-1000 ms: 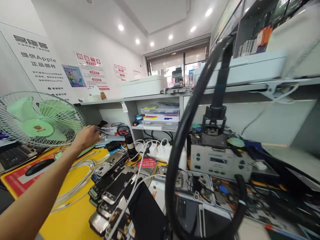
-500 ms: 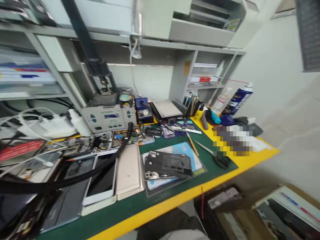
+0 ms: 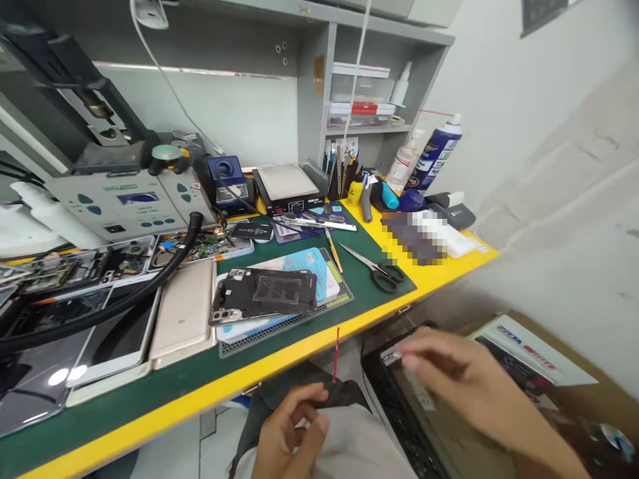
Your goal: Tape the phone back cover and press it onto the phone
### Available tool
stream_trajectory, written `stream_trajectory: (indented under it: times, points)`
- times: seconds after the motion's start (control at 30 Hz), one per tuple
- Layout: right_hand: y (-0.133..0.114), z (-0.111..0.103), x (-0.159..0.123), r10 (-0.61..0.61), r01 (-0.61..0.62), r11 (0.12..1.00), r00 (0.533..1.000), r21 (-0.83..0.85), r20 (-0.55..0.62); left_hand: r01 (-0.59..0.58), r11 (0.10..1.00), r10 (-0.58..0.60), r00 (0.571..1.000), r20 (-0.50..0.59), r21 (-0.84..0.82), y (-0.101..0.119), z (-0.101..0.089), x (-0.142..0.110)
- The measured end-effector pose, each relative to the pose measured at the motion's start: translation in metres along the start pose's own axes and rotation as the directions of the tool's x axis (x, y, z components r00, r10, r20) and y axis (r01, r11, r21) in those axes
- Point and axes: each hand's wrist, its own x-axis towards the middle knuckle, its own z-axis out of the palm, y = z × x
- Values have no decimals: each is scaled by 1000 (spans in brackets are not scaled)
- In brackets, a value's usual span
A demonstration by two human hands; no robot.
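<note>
My left hand (image 3: pixel 294 436) is low in the middle, over my lap, with loosely curled fingers, the thumb apart and nothing held. To the right, my right hand (image 3: pixel 456 379) reaches above a dark case (image 3: pixel 399 406) beside the bench; its fingers stretch left, slightly blurred, and seem to hold nothing. Just beyond those fingertips a small pale piece (image 3: pixel 391 356) lies at the case. On the green mat (image 3: pixel 279 239), a black phone back panel (image 3: pixel 267 293) rests on a blue and white packet (image 3: pixel 322 273). Black-handled scissors (image 3: pixel 379 271) lie to its right.
A hot-air station (image 3: pixel 124 199) stands at the back left, its black hose (image 3: pixel 144 293) crossing several phones. Tweezers (image 3: pixel 342 179), bottles and a spray can (image 3: pixel 434 153) stand at the back right. A red strip (image 3: pixel 336 356) hangs by the yellow front edge (image 3: pixel 279 372).
Both my hands have come into view, the left over my lap and the right above the dark case. The view has turned right and down, so the bench items appear shifted left.
</note>
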Motion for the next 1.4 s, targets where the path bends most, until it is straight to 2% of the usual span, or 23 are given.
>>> stream_trajectory:
  times: [0.07, 0.1, 0.13, 0.2, 0.27, 0.37, 0.47, 0.57, 0.67, 0.73, 0.8, 0.87, 0.93, 1.0, 1.17, 1.4]
  points:
    - [8, -14, 23, -7, -25, 988, 978, -150, -209, 91, 994, -85, 993, 84, -64, 4, 8, 7]
    - [10, -20, 38, -50, -27, 964, 959, -266, -279, 107, 992, -100, 989, 105, -66, 8, 12, 9]
    - [12, -25, 52, -93, -35, 916, 951, -401, -294, 118, 991, -111, 988, 111, -57, 13, 15, 11]
    - [13, -34, 80, -116, -29, 874, 957, -486, -266, 130, 991, -126, 987, 101, -33, 20, 20, 12]
    - [12, -41, 100, -110, -2, 845, 978, -536, -177, 129, 991, -127, 988, 89, -20, 25, 23, 11]
    - [10, -48, 118, -69, 26, 817, 996, -576, -52, 108, 994, -105, 991, 82, -27, 27, 26, 10]
    - [7, -51, 125, -16, 10, 816, 1000, -578, -6, 86, 995, -82, 992, 92, -48, 25, 26, 11]
    - [2, -53, 124, 36, -47, 836, 999, -547, -31, 75, 995, -68, 991, 112, -60, 24, 25, 13]
    - [-4, -60, 106, 114, -119, 875, 993, -469, -39, 73, 995, -64, 990, 125, -65, 23, 23, 15]
    - [-3, -66, 85, 199, -166, 921, 978, -352, 58, 73, 995, -63, 990, 126, -69, 23, 21, 15]
    - [4, -71, 60, 273, -233, 954, 935, -187, 228, 75, 994, -65, 990, 126, -76, 22, 21, 15]
    - [17, -70, 39, 345, -413, 910, 812, 46, 471, 81, 993, -70, 990, 125, -88, 22, 21, 15]
    - [34, -63, 24, 362, -580, 800, 671, 154, 647, 87, 991, -74, 989, 127, -101, 21, 23, 16]
    - [48, -52, 18, 338, -652, 732, 600, 198, 725, 94, 989, -79, 989, 126, -117, 20, 24, 17]
    - [59, -34, 22, 284, -657, 717, 581, 234, 762, 111, 983, -94, 989, 117, -146, 19, 25, 16]
    - [50, -32, 36, 294, -655, 732, 552, 187, 780, 117, 981, -100, 989, 110, -158, 22, 25, 15]
